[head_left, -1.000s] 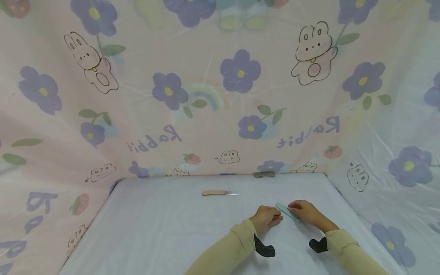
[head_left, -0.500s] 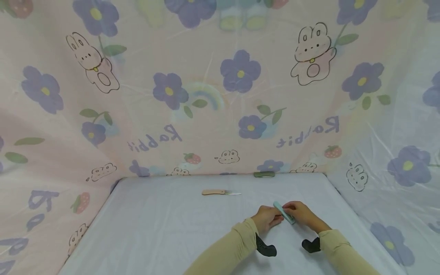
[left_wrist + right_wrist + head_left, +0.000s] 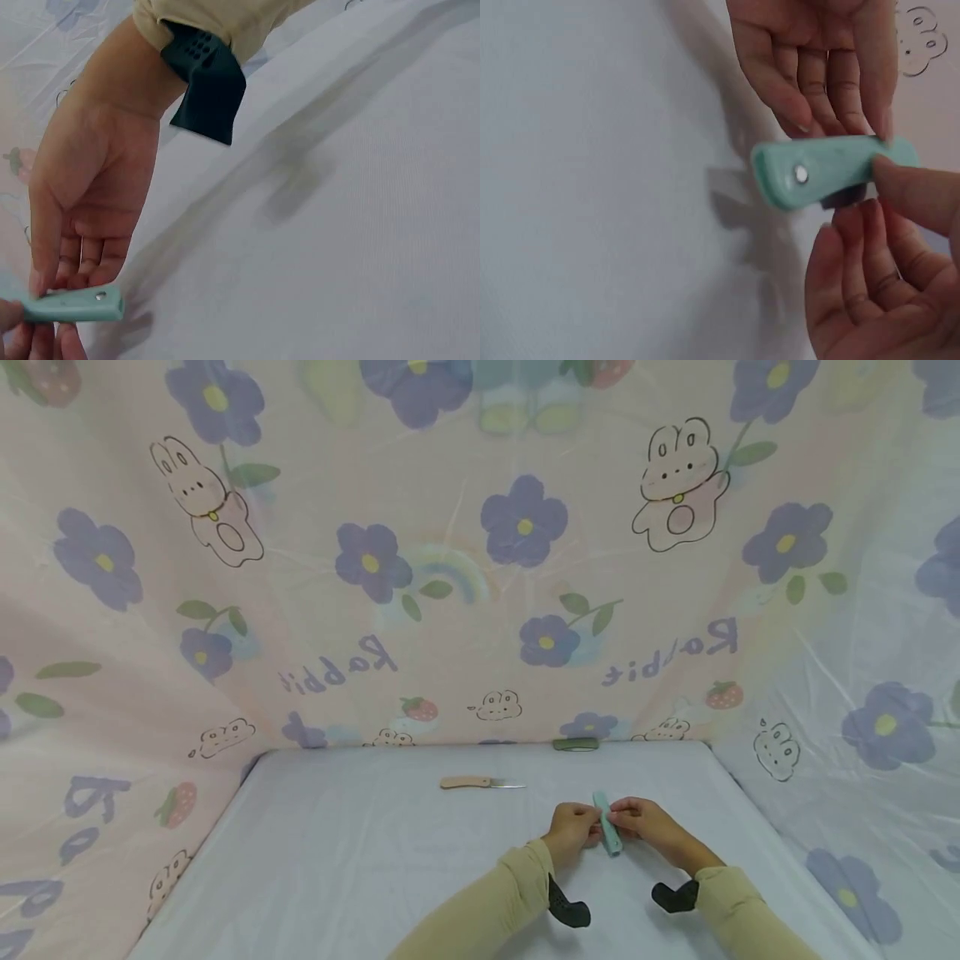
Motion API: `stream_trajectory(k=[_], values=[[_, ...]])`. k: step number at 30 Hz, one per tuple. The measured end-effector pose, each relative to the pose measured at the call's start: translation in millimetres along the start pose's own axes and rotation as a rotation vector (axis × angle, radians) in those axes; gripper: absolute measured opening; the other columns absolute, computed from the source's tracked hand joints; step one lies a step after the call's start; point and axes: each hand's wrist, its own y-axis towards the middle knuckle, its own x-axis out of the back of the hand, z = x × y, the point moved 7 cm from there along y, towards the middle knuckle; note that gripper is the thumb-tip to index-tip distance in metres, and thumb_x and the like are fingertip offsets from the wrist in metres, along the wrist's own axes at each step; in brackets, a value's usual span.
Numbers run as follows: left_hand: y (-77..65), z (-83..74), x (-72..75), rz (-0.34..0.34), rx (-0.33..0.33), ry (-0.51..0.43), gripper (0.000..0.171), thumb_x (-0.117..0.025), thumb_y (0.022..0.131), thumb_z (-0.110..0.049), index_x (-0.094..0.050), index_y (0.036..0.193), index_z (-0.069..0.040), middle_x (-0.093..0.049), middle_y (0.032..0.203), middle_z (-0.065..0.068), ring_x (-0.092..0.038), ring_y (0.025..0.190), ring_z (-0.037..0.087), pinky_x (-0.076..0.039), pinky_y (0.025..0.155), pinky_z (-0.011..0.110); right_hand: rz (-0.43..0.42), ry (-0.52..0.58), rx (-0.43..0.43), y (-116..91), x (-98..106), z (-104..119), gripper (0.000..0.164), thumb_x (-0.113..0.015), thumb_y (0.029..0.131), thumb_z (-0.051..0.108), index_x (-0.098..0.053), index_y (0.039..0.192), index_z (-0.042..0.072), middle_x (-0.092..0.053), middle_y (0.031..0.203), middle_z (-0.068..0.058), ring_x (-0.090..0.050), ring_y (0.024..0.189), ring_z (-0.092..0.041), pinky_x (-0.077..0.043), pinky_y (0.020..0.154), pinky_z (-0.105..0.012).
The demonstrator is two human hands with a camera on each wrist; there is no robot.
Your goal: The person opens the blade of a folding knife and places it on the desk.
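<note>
A mint-green folding knife (image 3: 611, 839), folded, is held in the air between both hands over the right part of the table. My left hand (image 3: 572, 827) pinches it from the left, thumb on top and fingertips beneath. From the other side, my right hand (image 3: 651, 823) pinches it with the thumb pressed on its face. In the right wrist view the knife's handle (image 3: 821, 172) shows a silver rivet near one end, and a small dark piece (image 3: 845, 196) sticks out along its lower edge. The left wrist view shows the riveted end (image 3: 97, 300) jutting past the left fingers.
A knife with a light wooden handle (image 3: 467, 782) lies on the white-covered table (image 3: 337, 860), blade pointing right. Farther back, a dark green oblong object (image 3: 576, 745) lies against the printed curtain (image 3: 450, 635). Curtains also hang along both sides.
The folding knife has turned from a slant to nearly upright in the head view and shifted left. My right hand has moved left with it, and the left hand now pinches it.
</note>
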Motion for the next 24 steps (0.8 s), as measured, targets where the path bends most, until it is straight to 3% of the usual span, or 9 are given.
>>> stream_trajectory(k=[6, 13, 18, 24], values=[[-0.7, -20.0, 17.4, 0.139, -0.12, 0.019, 0.016, -0.063, 0.089, -0.017, -0.063, 0.098, -0.002, -0.065, 0.085, 0.004, -0.063, 0.076, 0.016, -0.054, 0.074, 0.035, 0.062, 0.112, 0.065, -5, -9, 23, 0.039, -0.059, 0.092, 0.026, -0.05, 0.112, -0.006, -0.058, 0.102, -0.01, -0.058, 0.091, -0.02, -0.051, 0.083, -0.035], [-18.8, -40.9, 39.8, 0.255, -0.2, 0.041, 0.02, -0.063, 0.09, -0.02, -0.062, 0.103, -0.005, -0.065, 0.091, 0.004, -0.063, 0.082, 0.017, -0.054, 0.075, 0.032, 0.132, 0.186, 0.104, -15, -28, 50, 0.041, -0.06, 0.092, 0.027, -0.05, 0.11, -0.007, -0.058, 0.101, -0.011, -0.059, 0.09, -0.023, -0.049, 0.087, -0.043], [-34.4, -46.4, 59.8, 0.284, -0.238, 0.061, 0.021, -0.062, 0.09, -0.021, -0.061, 0.105, -0.006, -0.064, 0.092, 0.005, -0.063, 0.084, 0.017, -0.054, 0.076, 0.032, 0.179, 0.209, 0.135, -20, -47, 63, 0.038, -0.06, 0.092, 0.027, -0.052, 0.108, -0.006, -0.059, 0.1, -0.012, -0.06, 0.09, -0.024, -0.05, 0.084, -0.039], [-49.3, -44.1, 85.6, 0.253, -0.245, 0.054, 0.023, -0.063, 0.09, -0.021, -0.06, 0.107, -0.004, -0.062, 0.093, 0.005, -0.063, 0.083, 0.017, -0.054, 0.077, 0.035, 0.209, 0.245, 0.144, -25, -76, 75, 0.036, -0.059, 0.092, 0.026, -0.054, 0.107, -0.006, -0.062, 0.097, -0.011, -0.061, 0.088, -0.024, -0.052, 0.081, -0.035]])
